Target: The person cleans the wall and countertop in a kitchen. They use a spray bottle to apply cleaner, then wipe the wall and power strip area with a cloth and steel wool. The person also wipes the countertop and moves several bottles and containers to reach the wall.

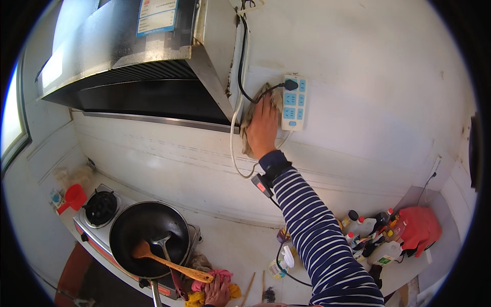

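My right hand [263, 124] presses a grey-brown cloth [247, 147] flat against the white wall, just left of a power strip [293, 103] with a black plug in its top socket. The plug's black cable crosses over the cloth near my fingertips. My left hand [217, 293] rests low on the counter, on pink [221, 274] and yellow cloths [195, 299], by the end of a wooden spatula's handle. That wooden spatula [172, 264] and a metal spatula [164, 243] lie in a black wok [147, 222] on the gas stove [82, 222].
A steel range hood [126, 50] juts out at the upper left. A white cable [232, 147] loops below its corner. A spray bottle [283, 264] stands near my right sleeve; several bottles [360, 226] and a red cloth [422, 228] are at the right. A red dipper [74, 196] is left of the stove.
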